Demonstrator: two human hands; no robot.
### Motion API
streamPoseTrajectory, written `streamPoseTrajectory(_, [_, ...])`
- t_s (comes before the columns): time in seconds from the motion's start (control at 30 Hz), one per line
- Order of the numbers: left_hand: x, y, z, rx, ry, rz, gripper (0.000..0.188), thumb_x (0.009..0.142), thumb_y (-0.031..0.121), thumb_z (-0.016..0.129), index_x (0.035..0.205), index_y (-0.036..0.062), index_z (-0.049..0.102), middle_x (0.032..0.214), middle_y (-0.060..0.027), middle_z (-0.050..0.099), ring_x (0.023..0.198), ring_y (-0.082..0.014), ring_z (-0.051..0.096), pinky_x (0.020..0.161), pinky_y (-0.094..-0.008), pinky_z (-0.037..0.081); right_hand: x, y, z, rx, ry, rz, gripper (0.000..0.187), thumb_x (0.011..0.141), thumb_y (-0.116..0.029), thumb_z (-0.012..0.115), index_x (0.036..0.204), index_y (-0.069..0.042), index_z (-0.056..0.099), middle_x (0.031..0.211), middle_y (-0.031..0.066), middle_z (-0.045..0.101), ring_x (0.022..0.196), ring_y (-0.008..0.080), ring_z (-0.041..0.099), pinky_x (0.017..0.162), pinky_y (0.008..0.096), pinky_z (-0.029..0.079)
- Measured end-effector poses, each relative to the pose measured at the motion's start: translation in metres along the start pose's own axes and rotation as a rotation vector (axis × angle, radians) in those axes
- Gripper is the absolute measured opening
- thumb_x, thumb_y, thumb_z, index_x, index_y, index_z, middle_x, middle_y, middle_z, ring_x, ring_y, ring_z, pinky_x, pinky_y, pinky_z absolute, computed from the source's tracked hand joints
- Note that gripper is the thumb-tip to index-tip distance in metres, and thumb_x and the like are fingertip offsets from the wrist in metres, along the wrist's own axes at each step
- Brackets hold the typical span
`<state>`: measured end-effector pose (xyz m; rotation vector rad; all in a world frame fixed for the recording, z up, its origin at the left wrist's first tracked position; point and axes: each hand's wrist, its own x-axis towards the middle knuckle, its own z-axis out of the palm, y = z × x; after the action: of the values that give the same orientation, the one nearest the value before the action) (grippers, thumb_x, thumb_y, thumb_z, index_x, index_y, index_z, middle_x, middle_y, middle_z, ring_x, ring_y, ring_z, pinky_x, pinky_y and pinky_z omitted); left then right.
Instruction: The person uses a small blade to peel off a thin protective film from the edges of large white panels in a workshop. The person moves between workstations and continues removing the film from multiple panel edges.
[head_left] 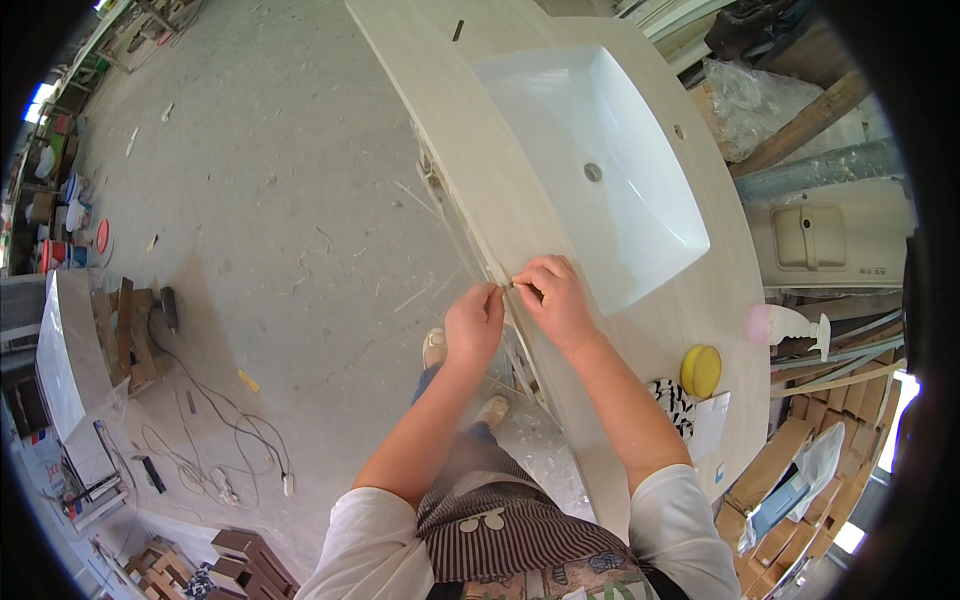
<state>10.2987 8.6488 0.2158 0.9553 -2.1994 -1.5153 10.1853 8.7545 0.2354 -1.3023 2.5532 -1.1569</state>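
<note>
Both hands meet at the near left edge of a pale beige countertop (470,150) with a white rectangular basin (635,150) set into it. My left hand (474,322) is closed in a pinch just outside that edge. Over the countertop side, my right hand (553,302) pinches too, its fingertips almost touching the left ones. A tiny dark bit shows between the fingertips, too small to name. Beyond my right forearm lie a round yellow tin (701,371), a black-and-white patterned cloth (671,405) and a flat white sheet (709,428).
A pink-and-white spray bottle (785,326) lies by the countertop's right edge. Farther right are a second beige sink (808,238), a thick grey pipe (825,170) and stacked cardboard (770,470). On the grey floor at left, loose cables (215,450) trail near a yellow strip (248,381).
</note>
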Motion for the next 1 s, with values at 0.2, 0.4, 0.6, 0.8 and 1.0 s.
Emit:
streamPoseTrajectory(0.2, [-0.018, 0.001, 0.005, 0.025, -0.004, 0.005, 0.013, 0.092, 0.016, 0.064, 0.093, 0.0043, 0.068, 0.08, -0.0193, 0.066, 0.075, -0.0394, 0.064, 0.065, -0.0435, 0.05, -0.018, 0.001, -0.007, -0.018, -0.021, -0.01, 0.008, 0.078, -0.003, 0.072, 0.083, -0.007, 0.068, 0.092, 0.006, 0.065, 0.09, 0.0303, 0.061, 0.078, 0.0408, 0.052])
streamPoseTrajectory(0.4, [-0.032, 0.004, 0.007, 0.016, 0.004, 0.003, 0.011, 0.09, 0.011, 0.063, 0.093, 0.0018, 0.069, 0.078, -0.0201, 0.065, 0.068, -0.0343, 0.063, 0.065, -0.0389, 0.051, -0.031, -0.002, -0.011, -0.019, -0.004, -0.01, 0.008, 0.078, -0.003, 0.072, 0.083, -0.008, 0.069, 0.091, 0.0058, 0.065, 0.09, 0.0301, 0.061, 0.078, 0.0407, 0.052])
streamPoseTrajectory(0.6, [-0.049, 0.005, 0.011, 0.045, -0.025, -0.005, 0.01, 0.09, 0.01, 0.063, 0.091, 0.0013, 0.068, 0.078, -0.0205, 0.065, 0.068, -0.0343, 0.063, 0.064, -0.0388, 0.051, -0.05, -0.002, -0.019, -0.03, -0.035, -0.007, 0.009, 0.078, -0.003, 0.072, 0.084, -0.008, 0.069, 0.093, 0.006, 0.065, 0.09, 0.0305, 0.06, 0.079, 0.0407, 0.052])
streamPoseTrajectory(0.8, [-0.073, -0.003, 0.02, 0.014, -0.045, 0.019, 0.014, 0.092, 0.018, 0.064, 0.091, 0.0049, 0.068, 0.078, -0.0188, 0.066, 0.073, -0.0392, 0.064, 0.064, -0.0452, 0.05, -0.075, -0.007, -0.029, -0.028, -0.051, 0.032, 0.009, 0.078, -0.003, 0.071, 0.085, -0.008, 0.069, 0.093, 0.0065, 0.064, 0.09, 0.0309, 0.06, 0.079, 0.0412, 0.052])
streamPoseTrajectory(1.0, [-0.095, -0.009, 0.03, 0.016, -0.03, 0.055, 0.012, 0.091, 0.016, 0.066, 0.09, 0.0049, 0.068, 0.078, -0.0183, 0.066, 0.074, -0.0384, 0.065, 0.065, -0.0442, 0.05, -0.098, -0.01, -0.038, -0.031, -0.058, 0.047, 0.008, 0.079, -0.003, 0.071, 0.085, -0.007, 0.069, 0.093, 0.0071, 0.064, 0.091, 0.031, 0.06, 0.08, 0.0412, 0.052])
